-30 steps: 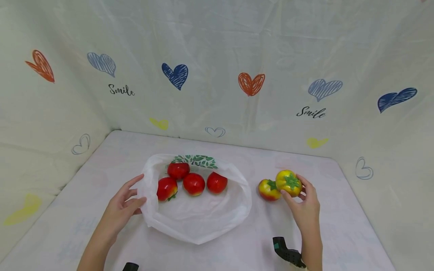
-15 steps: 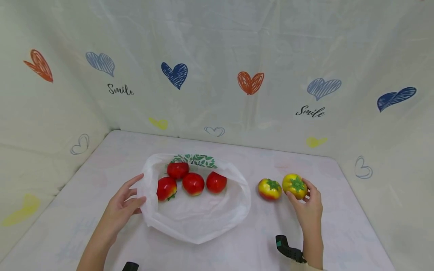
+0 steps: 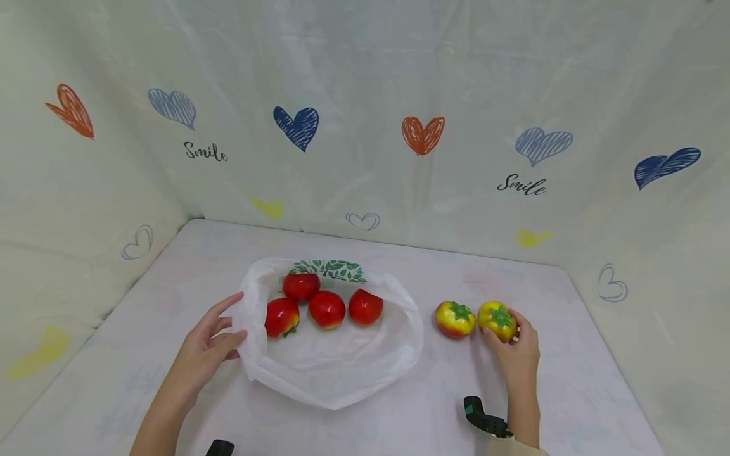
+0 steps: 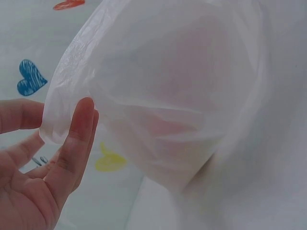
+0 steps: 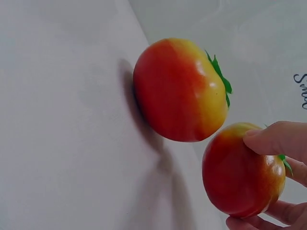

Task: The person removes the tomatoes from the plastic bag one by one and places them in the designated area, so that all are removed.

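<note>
Behind the bench there is a pale cloth with printed hearts. On the left part of the bench lies a white bag, its mouth wide, and inside it are four red fruits. The left grip, a bare hand, holds the left rim of this bag between thumb and fingers. The right grip holds a red and yellow fruit, to the right of the bag and well apart from it. A second fruit of the same colours rests just beside the held one. Whether the held fruit touches the bench, I cannot tell surely.

In my judgement, the right grip is well placed: the thumb and the fingers are on different sides, so the smooth round skin should slip less. The pressure should be even, and the hand should avoid the second fruit, which could roll if pushed. The left grip should be light, because the bag looks thin, and a hard pull could fold its mouth.
</note>
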`<state>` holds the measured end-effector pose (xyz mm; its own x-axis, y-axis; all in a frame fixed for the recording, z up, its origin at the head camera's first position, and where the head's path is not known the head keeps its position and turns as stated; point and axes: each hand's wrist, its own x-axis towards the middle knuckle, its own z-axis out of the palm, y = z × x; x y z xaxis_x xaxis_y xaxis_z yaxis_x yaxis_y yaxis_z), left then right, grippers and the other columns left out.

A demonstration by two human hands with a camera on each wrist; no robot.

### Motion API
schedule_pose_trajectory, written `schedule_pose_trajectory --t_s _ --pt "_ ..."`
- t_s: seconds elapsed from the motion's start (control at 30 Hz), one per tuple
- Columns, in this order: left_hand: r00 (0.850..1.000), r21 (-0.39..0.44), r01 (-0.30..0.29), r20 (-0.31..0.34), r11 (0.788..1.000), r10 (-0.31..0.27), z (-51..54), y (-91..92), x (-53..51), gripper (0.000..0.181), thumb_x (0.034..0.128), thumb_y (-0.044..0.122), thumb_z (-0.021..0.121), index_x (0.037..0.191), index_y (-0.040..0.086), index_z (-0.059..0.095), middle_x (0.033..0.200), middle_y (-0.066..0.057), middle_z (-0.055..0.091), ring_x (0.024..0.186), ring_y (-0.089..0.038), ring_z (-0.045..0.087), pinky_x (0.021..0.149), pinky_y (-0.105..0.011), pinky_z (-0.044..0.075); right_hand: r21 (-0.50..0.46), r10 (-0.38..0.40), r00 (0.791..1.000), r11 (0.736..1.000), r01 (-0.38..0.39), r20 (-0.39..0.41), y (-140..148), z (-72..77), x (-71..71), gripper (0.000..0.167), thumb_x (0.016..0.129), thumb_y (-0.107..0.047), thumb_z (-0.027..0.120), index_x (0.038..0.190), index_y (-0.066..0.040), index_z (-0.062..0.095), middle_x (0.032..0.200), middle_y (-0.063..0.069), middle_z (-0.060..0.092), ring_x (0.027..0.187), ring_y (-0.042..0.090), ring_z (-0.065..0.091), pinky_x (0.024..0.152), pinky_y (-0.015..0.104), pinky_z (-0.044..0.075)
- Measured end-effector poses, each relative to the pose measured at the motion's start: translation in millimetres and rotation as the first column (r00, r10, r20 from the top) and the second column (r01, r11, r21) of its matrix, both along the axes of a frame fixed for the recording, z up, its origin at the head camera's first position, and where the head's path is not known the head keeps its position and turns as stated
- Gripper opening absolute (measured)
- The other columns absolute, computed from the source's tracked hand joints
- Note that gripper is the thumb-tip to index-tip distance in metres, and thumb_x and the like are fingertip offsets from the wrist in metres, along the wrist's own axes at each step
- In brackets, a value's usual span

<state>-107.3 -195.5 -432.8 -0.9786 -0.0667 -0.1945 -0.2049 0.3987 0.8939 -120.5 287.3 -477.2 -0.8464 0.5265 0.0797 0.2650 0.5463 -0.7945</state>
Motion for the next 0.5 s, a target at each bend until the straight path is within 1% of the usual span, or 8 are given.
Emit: schedule_pose_trajectory --t_s 0.07,0.1,0.13,0.2,0.33,0.37,0.47,0.5 --pt "1.000 -0.011 -0.012 -0.010 1.000 0.012 -18.6 -6.0 -6.8 0.066 0.0892 0.044 0.057 0.145 0.043 0.021 0.135 -0.012 0.046 0.102 -0.018 0.064 0.079 -0.031 0.056 -0.042 0.006 1.000 0.999 -0.006 0.005 -9 12.2 4.4 0.065 0.086 -0.014 0.065 0.141 -0.005 0.032 0.133 0.026 0.034 0.117 0.038 0.036 0.100 0.052 0.037" --pt "1.000 -0.018 -0.019 -0.023 1.000 0.018 -31.6 -10.6 -11.4 0.066 0.0876 0.048 0.057 0.143 0.046 0.022 0.134 -0.009 0.047 0.100 -0.015 0.065 0.077 -0.029 0.056 -0.047 0.008 1.000 0.999 -0.008 0.011 -11 14.4 5.2 0.064 0.086 -0.013 0.064 0.141 -0.004 0.032 0.133 0.026 0.034 0.117 0.039 0.036 0.101 0.052 0.037" --pt "0.999 -0.009 -0.007 -0.048 1.000 0.007 -42.9 -16.1 -15.7 0.067 0.0869 0.048 0.058 0.143 0.047 0.022 0.133 -0.009 0.048 0.097 -0.014 0.065 0.074 -0.029 0.057 -0.047 0.009 1.000 0.999 -0.008 0.013 -12 15.0 5.5 0.064 0.087 -0.013 0.063 0.141 -0.004 0.032 0.133 0.026 0.034 0.118 0.039 0.036 0.101 0.052 0.036" --pt "0.997 -0.010 -0.018 -0.080 1.000 0.017 -71.5 -26.8 -25.5 0.068 0.0823 0.056 0.060 0.140 0.052 0.024 0.131 -0.003 0.049 0.093 -0.008 0.066 0.071 -0.027 0.057 -0.050 0.010 1.000 0.999 -0.010 0.017 -11 12.2 4.8 0.063 0.087 -0.013 0.063 0.141 -0.004 0.032 0.133 0.027 0.034 0.118 0.039 0.036 0.101 0.053 0.036" --pt "0.998 0.007 -0.015 -0.068 1.000 0.016 -71.4 -27.0 -25.6 0.068 0.0835 0.051 0.061 0.141 0.049 0.025 0.132 -0.005 0.049 0.094 -0.010 0.066 0.071 -0.027 0.057 -0.046 0.016 0.999 0.999 -0.014 0.040 -7 3.9 2.0 0.065 0.088 -0.015 0.063 0.143 -0.005 0.030 0.134 0.027 0.033 0.119 0.040 0.036 0.103 0.055 0.034" --pt "0.997 -0.006 -0.037 -0.062 0.999 0.036 -74.9 -26.7 -26.5 0.068 0.0820 0.054 0.061 0.140 0.051 0.025 0.131 -0.002 0.049 0.095 -0.009 0.066 0.072 -0.027 0.057 -0.044 0.016 0.999 0.999 -0.014 0.048 -7 2.1 1.4 0.065 0.088 -0.016 0.063 0.143 -0.005 0.029 0.135 0.027 0.033 0.119 0.040 0.036 0.104 0.055 0.034" --pt "0.996 -0.016 -0.032 -0.079 0.999 0.031 -81.1 -27.8 -28.3 0.068 0.0824 0.056 0.059 0.140 0.052 0.024 0.131 -0.004 0.049 0.097 -0.014 0.066 0.074 -0.031 0.057 -0.044 0.017 0.998 0.999 -0.014 0.065 -5 -2.0 -0.5 0.066 0.089 -0.019 0.063 0.144 -0.006 0.028 0.136 0.027 0.033 0.121 0.040 0.035 0.105 0.055 0.033" --pt "0.996 -0.025 -0.047 -0.078 0.999 0.045 -82.3 -27.1 -28.5 0.068 0.0805 0.059 0.059 0.138 0.055 0.024 0.131 -0.001 0.050 0.097 -0.013 0.066 0.074 -0.030 0.057 -0.044 0.019 0.998 0.999 -0.016 0.066 -4 -3.0 -1.0 0.067 0.089 -0.020 0.063 0.144 -0.006 0.028 0.136 0.027 0.033 0.121 0.041 0.035 0.105 0.056 0.033"
